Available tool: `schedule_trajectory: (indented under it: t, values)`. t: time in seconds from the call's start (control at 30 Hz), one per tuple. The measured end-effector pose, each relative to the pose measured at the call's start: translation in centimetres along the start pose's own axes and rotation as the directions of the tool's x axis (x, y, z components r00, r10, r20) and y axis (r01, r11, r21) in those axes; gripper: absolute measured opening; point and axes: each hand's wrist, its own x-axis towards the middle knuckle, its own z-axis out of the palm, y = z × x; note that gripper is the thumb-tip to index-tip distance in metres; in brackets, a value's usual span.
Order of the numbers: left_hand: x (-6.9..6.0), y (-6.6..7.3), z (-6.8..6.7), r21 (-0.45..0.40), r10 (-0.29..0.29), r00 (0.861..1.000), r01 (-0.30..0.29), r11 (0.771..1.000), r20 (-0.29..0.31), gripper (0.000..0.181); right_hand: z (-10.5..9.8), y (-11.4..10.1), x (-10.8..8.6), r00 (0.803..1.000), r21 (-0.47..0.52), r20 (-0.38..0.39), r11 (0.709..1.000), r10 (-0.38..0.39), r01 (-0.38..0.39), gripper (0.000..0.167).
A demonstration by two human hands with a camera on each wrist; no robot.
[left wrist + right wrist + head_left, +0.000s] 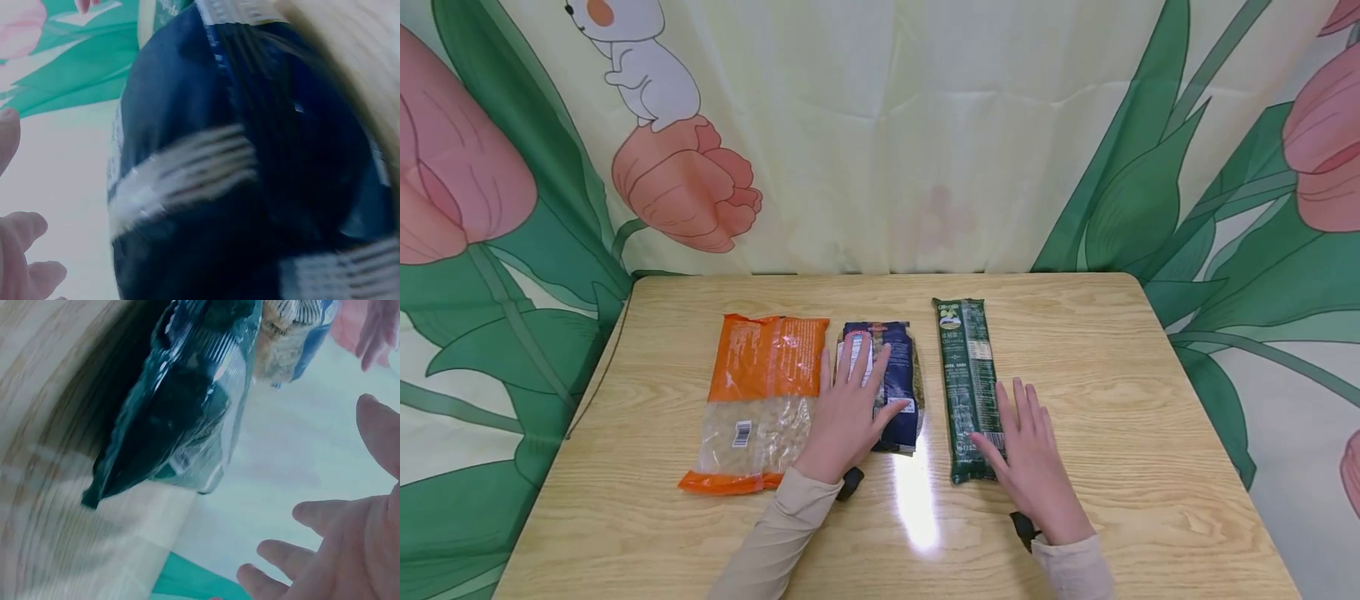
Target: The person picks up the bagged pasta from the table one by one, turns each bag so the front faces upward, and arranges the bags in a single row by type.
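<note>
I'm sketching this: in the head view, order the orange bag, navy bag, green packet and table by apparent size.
Table
Orange bag
Navy bag and green packet: too alike to rank, navy partly covered

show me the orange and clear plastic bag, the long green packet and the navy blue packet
Orange and clear plastic bag [766, 371]: head view, its orange upper part.
Long green packet [968, 387]: head view, middle of its printed face.
Navy blue packet [901, 373]: head view, right side of its upper face.
</note>
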Motion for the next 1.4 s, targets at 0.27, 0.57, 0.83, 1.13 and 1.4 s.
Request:
schedule_trajectory:
  t: [0.27,0.57,0.83,1.13,1.4]
  values:
    - [2.2,1.2,0.0,-0.056,0.012,0.999,-0.010,0.998,0.038,0.076,-0.6,0.8,-0.2,0.999,0.081,-0.016,0.996,0.035,-0.034,0.082]
    - [5.2,3.4,0.0,-0.134,0.039,0.997,-0.029,0.991,0.073,0.072,-1.4,1.5,-0.3,0.996,0.157,-0.047,0.985,0.080,-0.071,0.081]
    - [8.5,4.4,-0.1,-0.244,0.015,0.998,0.002,0.970,0.066,0.071,-1.7,1.8,-0.4,0.992,0.228,-0.046,0.968,0.114,-0.101,0.079]
    - [10.9,4.6,0.6,-0.350,-0.007,0.994,0.045,0.936,0.109,0.066,-1.4,2.4,-0.6,0.986,0.364,-0.036,0.921,0.162,-0.138,0.074]
    - [13.0,4.2,1.3,-0.513,-0.045,0.984,0.129,0.849,0.173,0.064,-1.2,2.8,-0.2,0.977,0.466,0.027,0.862,0.209,-0.198,0.071]
